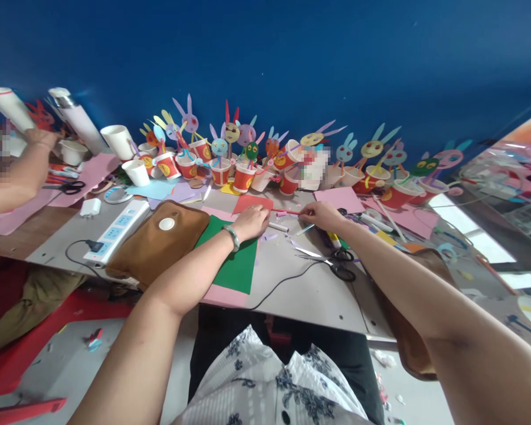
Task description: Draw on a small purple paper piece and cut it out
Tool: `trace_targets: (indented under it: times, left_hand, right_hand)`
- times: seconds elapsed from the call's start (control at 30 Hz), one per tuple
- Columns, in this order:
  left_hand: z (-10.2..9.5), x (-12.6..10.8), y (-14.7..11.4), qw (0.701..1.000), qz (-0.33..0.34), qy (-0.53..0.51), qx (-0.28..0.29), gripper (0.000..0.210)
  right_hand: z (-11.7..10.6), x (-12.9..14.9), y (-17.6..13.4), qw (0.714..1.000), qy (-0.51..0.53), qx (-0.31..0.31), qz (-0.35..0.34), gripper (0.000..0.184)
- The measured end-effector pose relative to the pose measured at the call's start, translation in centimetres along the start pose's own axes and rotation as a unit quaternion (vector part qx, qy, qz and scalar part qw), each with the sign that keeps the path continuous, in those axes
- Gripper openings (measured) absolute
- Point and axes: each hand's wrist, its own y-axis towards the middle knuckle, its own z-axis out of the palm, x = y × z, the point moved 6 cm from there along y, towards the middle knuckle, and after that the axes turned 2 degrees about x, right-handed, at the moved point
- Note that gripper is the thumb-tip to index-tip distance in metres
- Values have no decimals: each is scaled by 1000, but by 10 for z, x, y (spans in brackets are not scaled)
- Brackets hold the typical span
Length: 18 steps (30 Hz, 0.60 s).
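Note:
A thin red strip (285,212), seemingly paper, runs level between my two hands above the table. My left hand (251,222), with a bracelet (232,237) at its wrist, has its fingers closed at the strip's left end. At the other end, my right hand (322,216) pinches it between thumb and fingers. Red paper (252,205) lies just behind my left hand, and green paper (235,260) is under that forearm. Paper scraps and a white marker-like stick (278,226) lie between the hands. Below my right hand rest scissors (330,260) with black handles.
Paper cups with rabbit-faced figures (244,177) line the blue wall. On the left are a brown hot-water-bag-like pouch (163,245), a power strip (123,227) and another person's arm (20,177). A black cord (277,287) crosses the table's front.

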Motion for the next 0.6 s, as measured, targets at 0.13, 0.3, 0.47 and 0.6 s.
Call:
trace_targets:
  times: [0.13,0.3,0.47,0.6]
  left_hand:
    - [1,0,0,1000,5,8,2,24]
    - [2,0,0,1000,11,13,0,25]
    - [1,0,-1,1000,1,20,6,25]
    - [2,-1,0,1000,9,22,0,27]
  right_hand:
    - [4,3,13,999,-30,7,13,21]
    - [6,5,19,998,-55,25,10,18]
    - [8,9,18,997,-73,34,12,23]
    - [6,9,17,995,-82,40,30,25]
